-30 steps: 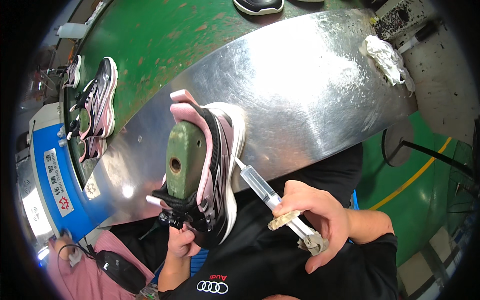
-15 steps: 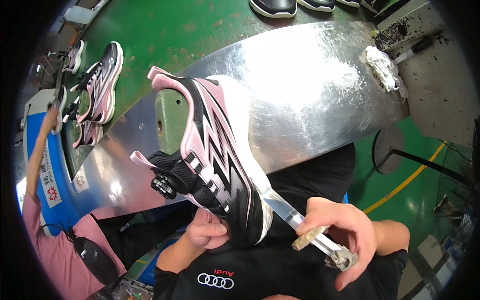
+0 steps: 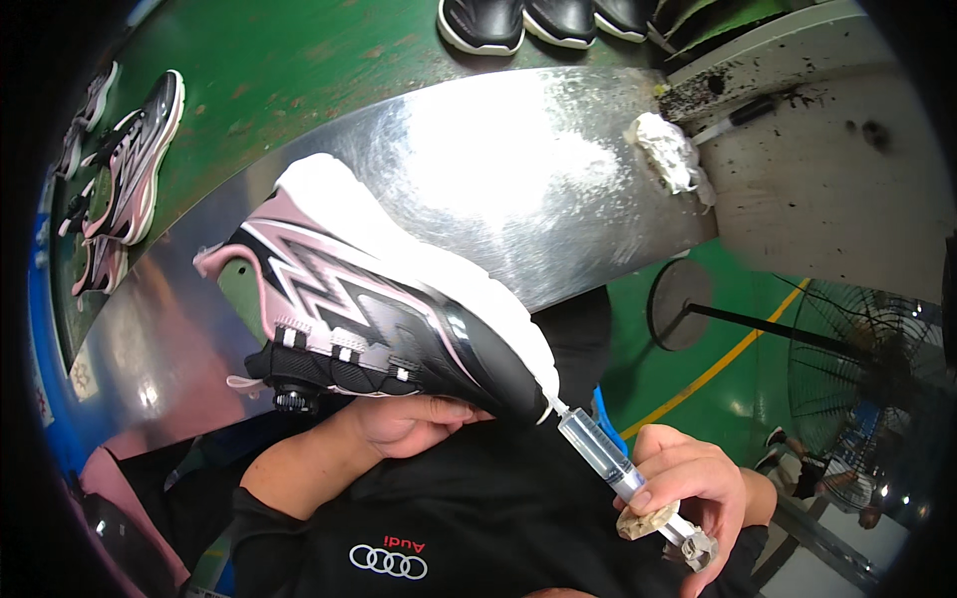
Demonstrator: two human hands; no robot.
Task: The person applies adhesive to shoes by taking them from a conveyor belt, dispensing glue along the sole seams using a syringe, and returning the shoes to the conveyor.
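Observation:
A pink, black and white sneaker [image 3: 389,309] with a dial lacing knob [image 3: 295,399] lies tilted on its side, its green last [image 3: 242,291] showing in the opening. My left hand [image 3: 414,421] grips it from below near the toe; part of the fingers is hidden behind the upper. In my right hand [image 3: 688,483] is a clear plastic syringe [image 3: 598,448], its flange and plunger end wrapped in dirty tape. The syringe's tip meets the seam between the white sole and the black toe. Clear liquid seems to fill part of the barrel.
Under the shoe spreads a shiny metal worktop [image 3: 449,140]. A crumpled white cloth [image 3: 666,151] and a dark-handled brush-like tool [image 3: 738,118] lie at its right end. Black shoes [image 3: 483,25] line the green surface behind; more pink-black sneakers [image 3: 135,169] stand left. A floor fan [image 3: 857,339] stands right.
The sneaker has turned, its sole now facing up and right and its toe toward the right. The syringe tip has shifted from the sole's side to the toe. The whole view has swung rightward.

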